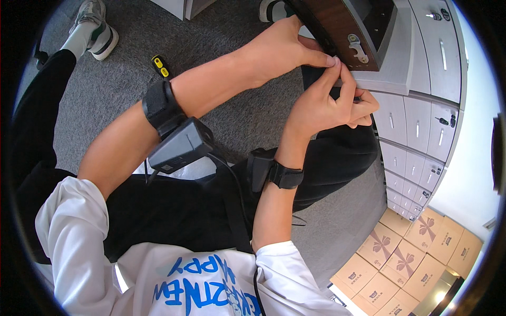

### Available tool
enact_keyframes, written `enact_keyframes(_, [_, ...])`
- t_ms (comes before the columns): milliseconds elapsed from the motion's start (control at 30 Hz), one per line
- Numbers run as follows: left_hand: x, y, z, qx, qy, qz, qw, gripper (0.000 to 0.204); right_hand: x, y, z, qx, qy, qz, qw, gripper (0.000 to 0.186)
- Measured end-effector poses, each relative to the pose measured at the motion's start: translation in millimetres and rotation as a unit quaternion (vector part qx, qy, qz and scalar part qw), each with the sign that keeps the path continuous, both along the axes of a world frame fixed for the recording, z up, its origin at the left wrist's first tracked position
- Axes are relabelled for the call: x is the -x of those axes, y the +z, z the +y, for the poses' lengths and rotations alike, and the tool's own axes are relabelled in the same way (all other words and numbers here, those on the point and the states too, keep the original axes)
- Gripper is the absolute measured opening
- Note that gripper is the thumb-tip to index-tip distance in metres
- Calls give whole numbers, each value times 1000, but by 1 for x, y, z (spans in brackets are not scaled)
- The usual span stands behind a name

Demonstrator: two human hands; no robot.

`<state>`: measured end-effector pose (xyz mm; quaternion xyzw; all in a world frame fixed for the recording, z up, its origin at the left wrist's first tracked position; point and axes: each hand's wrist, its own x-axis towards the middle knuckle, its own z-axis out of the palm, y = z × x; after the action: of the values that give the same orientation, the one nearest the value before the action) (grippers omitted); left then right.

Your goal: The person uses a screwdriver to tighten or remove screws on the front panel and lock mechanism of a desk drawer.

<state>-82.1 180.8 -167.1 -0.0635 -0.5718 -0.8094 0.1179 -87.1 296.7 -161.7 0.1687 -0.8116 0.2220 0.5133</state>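
Observation:
My left hand [279, 52] reaches to the lower edge of a dark brown wooden panel [337, 23] with a black edge, its fingers partly hidden behind it and its thumb stretched to the corner. My right hand [332, 105] is just below, thumb and forefinger pinched together against my left thumb, the other fingers bent; whatever is between the fingertips is too small to make out. A silver metal fitting [357, 50] sits on the panel's face beside my fingertips, above a pale grey board edge [392, 79].
A yellow-and-black tool [159, 67] lies on the grey carpet [132, 31] beyond my left forearm. Grey drawer cabinets [421, 126] with keys stand at the right, and cardboard boxes [400, 263] are stacked at the lower right. My outstretched legs frame the work area.

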Motion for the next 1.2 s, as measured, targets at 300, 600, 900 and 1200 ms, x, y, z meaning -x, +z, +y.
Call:
enact_keyframes(300, [-1, 1, 6, -43, 21, -28, 998, 56, -3, 1, -4, 25, 11, -25, 999, 8])
enact_keyframes(600, [-4, 7, 13, -88, 41, -57, 994, 63, -12, 11, 15, -76, 23, -66, 995, 13])
enact_keyframes(900, [-3, 3, 12, -101, 37, -80, 991, 67, -32, 97, 57, -1, 160, -73, 984, 26])
enact_keyframes(1200, [-5, 8, 12, -120, 31, -80, 989, 63, 33, 175, 46, -428, 318, -168, 829, 44])
